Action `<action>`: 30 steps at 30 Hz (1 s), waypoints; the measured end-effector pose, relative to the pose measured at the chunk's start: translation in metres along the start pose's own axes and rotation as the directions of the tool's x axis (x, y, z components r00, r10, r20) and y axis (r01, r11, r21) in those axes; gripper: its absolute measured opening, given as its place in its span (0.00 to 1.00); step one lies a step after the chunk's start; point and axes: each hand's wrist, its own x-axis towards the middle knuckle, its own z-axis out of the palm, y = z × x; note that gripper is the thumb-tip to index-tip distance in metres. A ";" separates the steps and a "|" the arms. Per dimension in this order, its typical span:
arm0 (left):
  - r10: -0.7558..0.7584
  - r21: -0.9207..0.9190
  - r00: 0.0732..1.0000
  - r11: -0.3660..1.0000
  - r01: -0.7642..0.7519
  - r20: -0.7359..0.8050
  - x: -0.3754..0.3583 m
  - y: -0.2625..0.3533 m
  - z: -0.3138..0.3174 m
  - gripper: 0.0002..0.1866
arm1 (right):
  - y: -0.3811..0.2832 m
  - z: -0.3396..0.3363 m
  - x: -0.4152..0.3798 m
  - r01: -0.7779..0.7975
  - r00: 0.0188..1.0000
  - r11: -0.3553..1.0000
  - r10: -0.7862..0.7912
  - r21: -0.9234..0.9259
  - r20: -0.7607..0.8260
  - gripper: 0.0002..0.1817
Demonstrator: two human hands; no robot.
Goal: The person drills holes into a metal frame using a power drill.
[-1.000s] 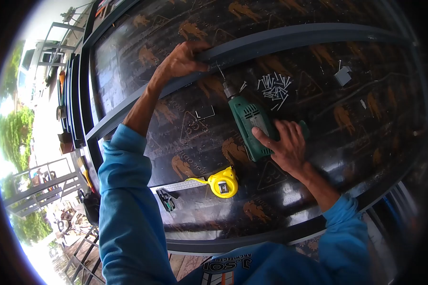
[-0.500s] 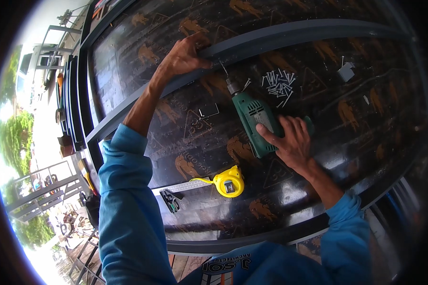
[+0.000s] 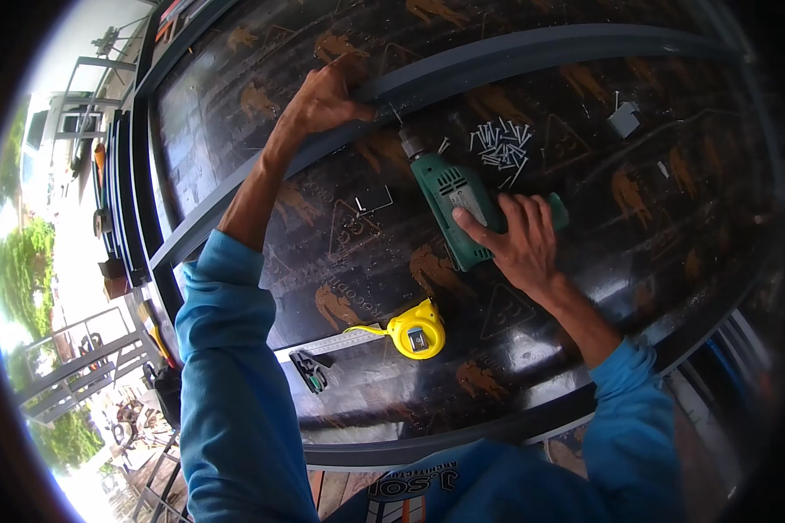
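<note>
My left hand is closed round a long dark grey metal bar that crosses the table; its fingertips are partly hidden behind the bar. My right hand grips a green power drill, thumb along the body and fingers over the handle side. The drill lies on its side, pointing up and left. Its thin bit meets the near face of the bar just right of my left hand. Right of the chuck lies a pile of silvery screws or rivets.
The dark printed board carries a yellow tape measure, a metal ruler and a small black-and-green tool. A small grey plate rests at the right. Grey frame members edge the board.
The drill and my right hand have moved slightly up and left, bringing the chuck nearer the bar. Less of the bit shows. My left hand keeps its hold; the whole view has shifted a little.
</note>
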 end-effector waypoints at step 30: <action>-0.033 0.146 0.939 0.989 -0.018 0.342 -0.018 -0.035 -0.038 0.28 | -0.033 -0.005 0.012 -0.006 0.960 0.967 0.076 -0.254 0.269 0.45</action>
